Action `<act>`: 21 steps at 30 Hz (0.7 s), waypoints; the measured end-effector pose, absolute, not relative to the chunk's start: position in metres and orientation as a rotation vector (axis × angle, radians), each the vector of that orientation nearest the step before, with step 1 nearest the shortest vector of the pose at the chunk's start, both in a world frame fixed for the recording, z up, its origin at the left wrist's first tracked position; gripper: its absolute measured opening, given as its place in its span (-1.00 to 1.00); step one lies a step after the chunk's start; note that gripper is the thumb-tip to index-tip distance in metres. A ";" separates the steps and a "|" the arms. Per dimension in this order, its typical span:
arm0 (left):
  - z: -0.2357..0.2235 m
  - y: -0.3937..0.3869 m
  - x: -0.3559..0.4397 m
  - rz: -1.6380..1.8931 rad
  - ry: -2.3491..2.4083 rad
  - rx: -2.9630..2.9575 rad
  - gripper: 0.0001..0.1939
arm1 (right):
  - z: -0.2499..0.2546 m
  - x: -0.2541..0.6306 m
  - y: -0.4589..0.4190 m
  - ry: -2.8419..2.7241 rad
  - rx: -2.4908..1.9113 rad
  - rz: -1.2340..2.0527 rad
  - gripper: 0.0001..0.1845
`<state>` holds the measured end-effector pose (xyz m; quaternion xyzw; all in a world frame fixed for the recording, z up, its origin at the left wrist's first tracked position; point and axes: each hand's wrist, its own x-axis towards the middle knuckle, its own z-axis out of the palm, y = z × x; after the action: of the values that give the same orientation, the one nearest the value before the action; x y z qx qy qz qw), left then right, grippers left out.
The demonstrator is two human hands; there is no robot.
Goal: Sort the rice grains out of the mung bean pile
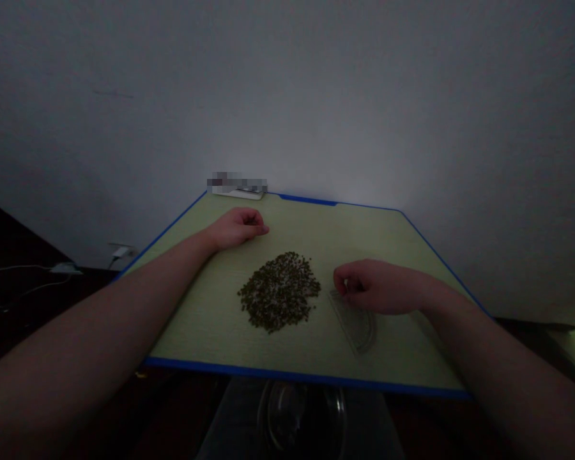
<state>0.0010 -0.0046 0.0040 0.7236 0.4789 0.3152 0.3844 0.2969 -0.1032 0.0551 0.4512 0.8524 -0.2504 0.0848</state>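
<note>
Both bare forearms (119,313) extend forward, the left hand (239,228) and right hand (376,286) curled loosely inward

Dark greyish trousers (232,415) are being worn, while the left forearm (124,319), right forearm (498,354), left hand (237,228) and right hand (376,285) are all showing bare.

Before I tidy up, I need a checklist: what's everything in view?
Table: one, yellowish, blue edging, centre.
Bean pile: one, green with pale bits, mid-table.
Protractor: one, clear, right of pile.
Pixelated item: one, whitish, table's far left corner.
Wall: one, grey, behind.
Plug: one, white, wall at left.
Power strip: one, white, left.
Cables: at least two, white, far left.
Round vessel: one, colour unclear, below near edge.
Legs: two, dark trousers, flanking vessel.
Left hand: one, bare, beyond pile.
Right hand: one, bare, over protractor.
</note>
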 end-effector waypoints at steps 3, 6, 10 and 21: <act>0.005 -0.006 0.001 0.801 1.231 1.843 -0.74 | 0.055 0.293 -0.106 2.562 1.329 -0.773 -0.89; 0.005 -0.006 0.002 0.808 1.229 1.845 -0.74 | 0.054 0.288 -0.108 2.609 1.334 -0.770 -0.88; 0.004 -0.006 0.002 0.809 1.229 1.844 -0.73 | 0.051 0.285 -0.108 2.625 1.345 -0.807 -0.88; 0.003 -0.004 0.001 0.804 1.209 1.848 -0.73 | 0.052 0.296 -0.096 2.512 1.449 -0.750 -0.90</act>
<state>0.0005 -0.0043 0.0030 0.7256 0.4747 0.3158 0.3854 0.2964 -0.0963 0.0523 0.4824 0.8364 -0.2498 0.0730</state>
